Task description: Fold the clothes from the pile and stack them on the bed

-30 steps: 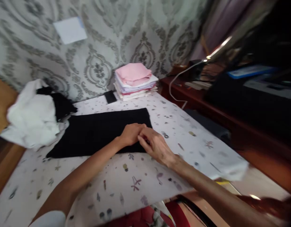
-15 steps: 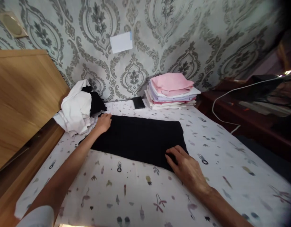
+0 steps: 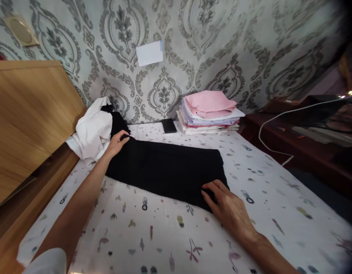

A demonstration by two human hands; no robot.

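A long, flat black folded garment (image 3: 167, 167) lies across the patterned white bedsheet (image 3: 141, 236). At its far left corner my left hand (image 3: 116, 144) is closed, thumb and fingers pinching the cloth. My right hand (image 3: 226, 199) rests at the near right end, with thumb and fingertips closed on a bit of the fabric. The exact kind of garment cannot be made out. Just behind my left hand lies a crumpled heap of white clothes (image 3: 93, 129) with a black piece of clothing (image 3: 119, 123) beside it.
A stack of folded clothes (image 3: 208, 114), pink on top, stands against the wall. To its left lies a black phone-like object (image 3: 168, 125). A wooden panel (image 3: 33, 118) borders the left side. A white cable (image 3: 274, 114) hangs over dark furniture at right.
My left hand has shifted slightly left and up, now pinching the garment's corner and lifting it a little. My right hand stays nearly in place. The view has tilted slightly.
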